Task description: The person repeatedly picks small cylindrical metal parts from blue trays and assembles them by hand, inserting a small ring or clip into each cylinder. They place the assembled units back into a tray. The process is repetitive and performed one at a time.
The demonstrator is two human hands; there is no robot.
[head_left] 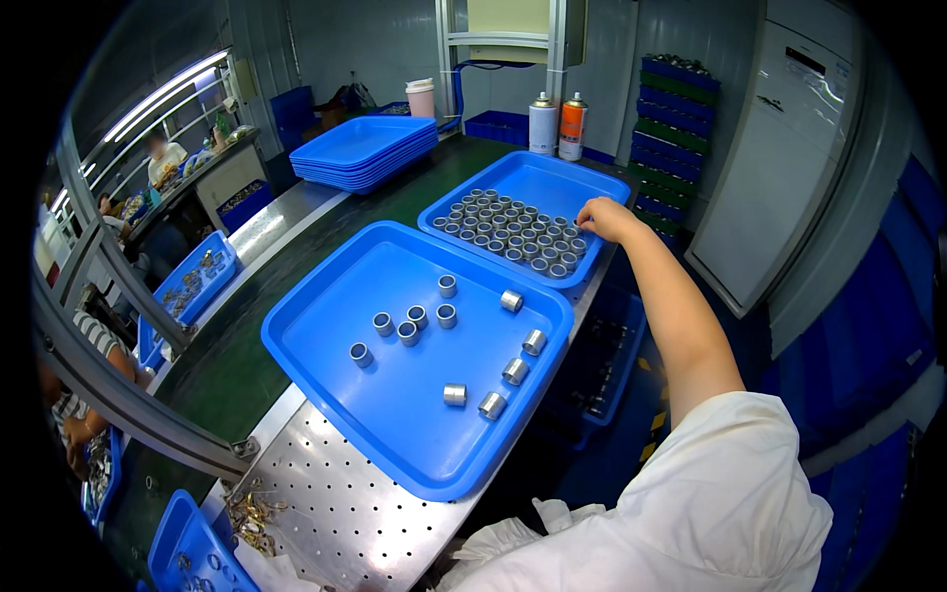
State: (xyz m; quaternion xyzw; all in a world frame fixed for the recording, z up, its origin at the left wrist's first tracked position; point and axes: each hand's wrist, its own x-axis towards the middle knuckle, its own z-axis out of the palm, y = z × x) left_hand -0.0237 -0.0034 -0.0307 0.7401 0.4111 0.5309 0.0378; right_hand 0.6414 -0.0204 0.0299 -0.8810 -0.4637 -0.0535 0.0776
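Right now your right hand (604, 218) is out over the far tray (582, 187), at its right edge. Fingers are curled down onto the rings (508, 230) there, but you can't tell if they're pinched on one or just touching. Left hand isn't in view.

The rings are small, short metal tubes, shiny grey w/ a hole thru the middle. In the far tray they stand up, packed close in neat rows, filling the near part of it; the back part is bare blue.

The near tray (326, 335) is blue too & holds loose rings (446, 315), spread well apart. Some stand up, some lie on their sides.

More blue trays sit in a stack (363, 150) at the back left. Two spray cans (557, 125) stand behind the far tray. A pink cup (421, 98) is near the stack.
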